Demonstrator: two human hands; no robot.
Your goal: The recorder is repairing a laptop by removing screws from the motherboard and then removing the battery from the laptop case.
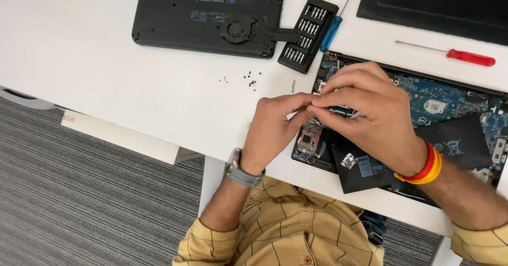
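An opened laptop (pixel 450 99) lies bottom-up on the white table (pixel 132 86), its blue circuit board bare and a black battery pack (pixel 455 139) resting over it. My left hand (pixel 275 131) and my right hand (pixel 370 112) meet over the board's left end, fingertips pinched together on some small part or cable near the edge. What exactly they pinch is hidden by the fingers. The left wrist wears a grey watch, the right wrist red and yellow bands.
A second black laptop (pixel 206 17) lies upside down at the back with a fan and heat pipe (pixel 248 30) on it. A black bit case (pixel 308 33), blue-handled screwdriver (pixel 332 32), red-handled screwdriver (pixel 468 57) and loose screws (pixel 248 78) lie around. Grey carpet lies below.
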